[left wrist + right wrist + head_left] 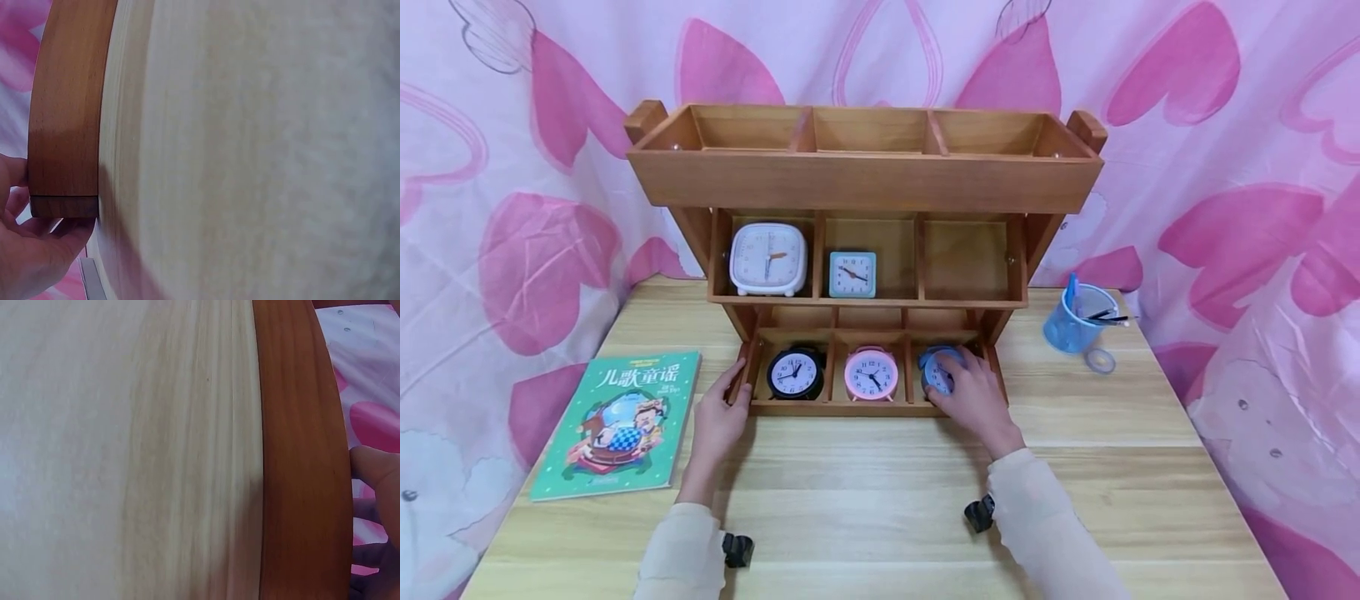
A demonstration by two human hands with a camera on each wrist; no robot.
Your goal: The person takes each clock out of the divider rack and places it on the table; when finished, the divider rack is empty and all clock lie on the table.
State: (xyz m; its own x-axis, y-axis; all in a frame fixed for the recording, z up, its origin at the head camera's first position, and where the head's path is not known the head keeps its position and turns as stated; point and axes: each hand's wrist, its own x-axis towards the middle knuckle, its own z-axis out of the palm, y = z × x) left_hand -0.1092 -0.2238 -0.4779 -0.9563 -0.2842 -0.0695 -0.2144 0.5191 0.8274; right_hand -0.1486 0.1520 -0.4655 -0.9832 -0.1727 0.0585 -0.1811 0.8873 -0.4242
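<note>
Right hand (973,398) is curling its fingers (951,377) around the blue alarm clock (937,371) in the wooden rack's (865,179) bottom-right compartment. Left hand (721,412), fingers relaxed, is touching the rack's bottom-left corner.

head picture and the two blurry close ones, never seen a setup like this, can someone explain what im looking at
No machine here: a person wears three cameras. The wide picture comes from the head, looking down at a pale wooden table. The close ones come from the wrists, so they show mostly tabletop and the edge of the wooden shelf.

The shelf holds a white clock, a small teal clock, a black clock and a pink clock. The right hand grips a blue clock in the bottom right compartment. The left hand touches the shelf's lower left corner. A green book lies left, a blue pen cup right.
</note>
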